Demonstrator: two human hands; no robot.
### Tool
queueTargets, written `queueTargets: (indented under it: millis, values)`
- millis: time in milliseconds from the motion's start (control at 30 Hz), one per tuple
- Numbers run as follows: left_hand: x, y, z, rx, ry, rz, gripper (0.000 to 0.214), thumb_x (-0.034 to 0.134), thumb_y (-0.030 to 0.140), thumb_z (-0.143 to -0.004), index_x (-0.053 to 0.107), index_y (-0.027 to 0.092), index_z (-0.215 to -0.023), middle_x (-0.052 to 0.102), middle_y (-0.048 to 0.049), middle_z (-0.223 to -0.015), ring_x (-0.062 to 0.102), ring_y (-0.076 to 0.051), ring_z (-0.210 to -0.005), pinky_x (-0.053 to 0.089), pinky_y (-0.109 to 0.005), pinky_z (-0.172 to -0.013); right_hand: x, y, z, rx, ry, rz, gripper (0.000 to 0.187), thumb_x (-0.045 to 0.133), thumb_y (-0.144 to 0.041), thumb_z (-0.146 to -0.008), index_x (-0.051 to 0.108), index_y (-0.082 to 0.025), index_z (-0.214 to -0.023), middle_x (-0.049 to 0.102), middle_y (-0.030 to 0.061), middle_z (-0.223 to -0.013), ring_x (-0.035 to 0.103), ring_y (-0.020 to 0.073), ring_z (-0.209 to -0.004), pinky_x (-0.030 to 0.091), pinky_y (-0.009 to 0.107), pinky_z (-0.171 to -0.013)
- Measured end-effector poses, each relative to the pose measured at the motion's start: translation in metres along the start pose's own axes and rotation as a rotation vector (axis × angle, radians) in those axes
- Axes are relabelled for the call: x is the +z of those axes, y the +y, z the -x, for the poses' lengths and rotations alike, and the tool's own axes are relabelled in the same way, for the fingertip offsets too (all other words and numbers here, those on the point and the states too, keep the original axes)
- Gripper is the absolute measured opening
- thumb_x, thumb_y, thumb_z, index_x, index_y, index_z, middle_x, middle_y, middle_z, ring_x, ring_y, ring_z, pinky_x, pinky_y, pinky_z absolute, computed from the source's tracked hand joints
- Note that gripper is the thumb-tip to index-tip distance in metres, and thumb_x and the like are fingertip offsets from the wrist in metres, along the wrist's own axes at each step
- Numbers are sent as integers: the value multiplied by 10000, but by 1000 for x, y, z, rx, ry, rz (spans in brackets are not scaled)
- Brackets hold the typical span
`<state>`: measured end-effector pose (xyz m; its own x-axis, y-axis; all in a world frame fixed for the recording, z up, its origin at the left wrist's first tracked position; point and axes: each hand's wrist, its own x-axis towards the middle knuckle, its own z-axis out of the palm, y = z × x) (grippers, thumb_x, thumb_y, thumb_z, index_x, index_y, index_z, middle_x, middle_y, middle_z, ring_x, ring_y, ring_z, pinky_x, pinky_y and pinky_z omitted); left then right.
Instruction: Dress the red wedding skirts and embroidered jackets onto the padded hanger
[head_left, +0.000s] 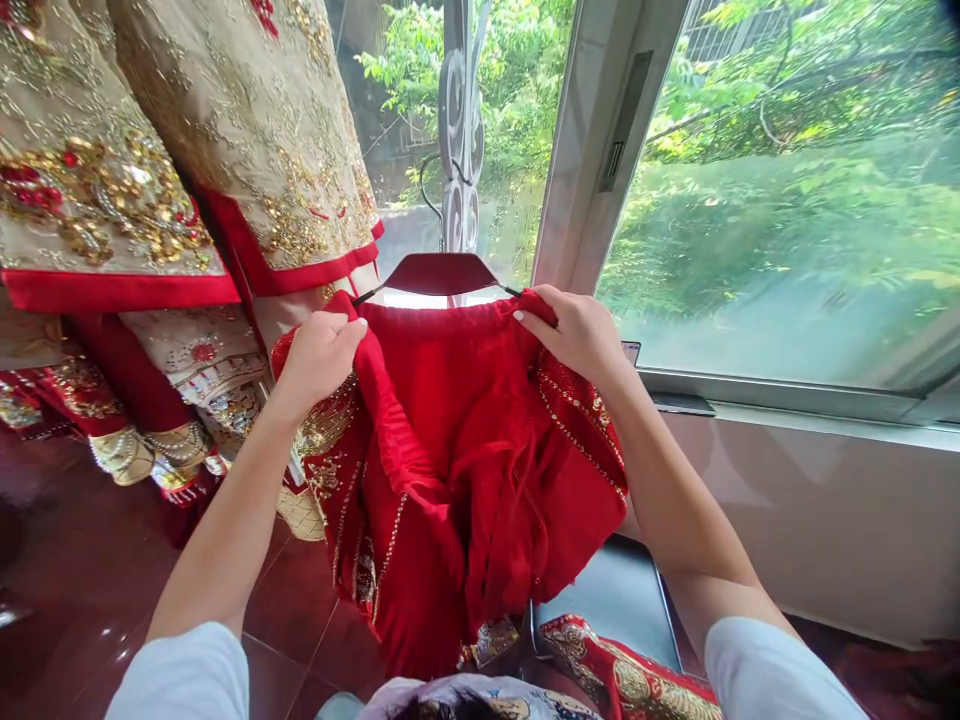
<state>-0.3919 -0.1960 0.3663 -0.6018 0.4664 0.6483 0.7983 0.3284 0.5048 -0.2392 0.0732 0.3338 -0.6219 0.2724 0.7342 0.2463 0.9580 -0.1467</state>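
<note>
A red garment (420, 400) with gold beaded trim hangs spread between my hands on a clothes hanger (442, 273), which has a dark red top and a metal hook. My left hand (324, 358) is closed on the garment's left shoulder area. On the opposite side, my right hand (574, 328) pinches the right shoulder close to the hanger's arm. The lower part of the garment droops in folds toward me. Whether the hook rests on anything cannot be made out.
Cream and red embroidered garments (255, 150) hang at the left. Ahead is a window (750, 250) with a pale scrolled metal post (457, 130). A dark flat object (682, 404) lies on the sill. Below right, a chair (615, 590) stands beside a red-gold embroidered cloth (637, 680).
</note>
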Motion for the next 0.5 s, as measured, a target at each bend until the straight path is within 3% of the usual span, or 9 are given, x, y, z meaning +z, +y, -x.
queueTargets:
  millis: [133, 233, 333, 400, 433, 500]
  values:
    - [7, -6, -7, -39, -64, 208, 379, 455, 368, -772, 350, 209, -444, 344, 31, -407, 315, -93, -413, 232, -259, -451, 2, -1, -6, 41, 1, 26, 373, 430, -480, -921, 646, -209, -1058, 686, 94, -830, 606, 264, -750, 380, 315, -646]
    - [12, -6, 11, -39, -66, 216, 367, 481, 406, -802, 432, 196, -505, 429, 26, -449, 384, -99, -435, 287, -251, -466, 6, -5, 3, 34, 84, -10, 411, 457, -451, -912, 590, -217, -1223, 685, 115, -1064, 613, 300, -949, 435, 387, -795]
    - [17, -6, 57, -63, 28, -7, 299, 530, 444, -817, 473, 198, -657, 516, 27, -574, 477, -122, -532, 364, -252, -545, 15, -20, 43, 71, 307, -19, 490, 479, -427, -904, 498, -203, -1339, 582, 137, -1296, 525, 312, -1179, 382, 462, -980]
    - [23, -11, 98, -158, 133, -185, 279, 551, 474, -812, 522, 198, -788, 604, 0, -705, 568, -159, -638, 431, -276, -637, 27, -30, 83, 178, 468, -21, 462, 494, -427, -900, 530, -168, -1280, 599, 157, -1242, 536, 292, -1161, 377, 458, -1001]
    - [28, -15, 119, -195, 183, -230, 311, 549, 499, -809, 549, 194, -868, 642, -27, -802, 605, -185, -711, 455, -293, -678, 34, -34, 104, 236, 505, -38, 433, 513, -433, -887, 563, -155, -1215, 638, 152, -1137, 576, 278, -1075, 404, 445, -969]
    - [38, -26, 156, -254, 211, -263, 403, 522, 540, -828, 569, 179, -1000, 672, -71, -913, 641, -223, -811, 482, -319, -727, 50, -38, 140, 372, 406, -124, 443, 558, -475, -853, 594, -135, -1134, 667, 142, -1012, 616, 254, -912, 469, 407, -849]
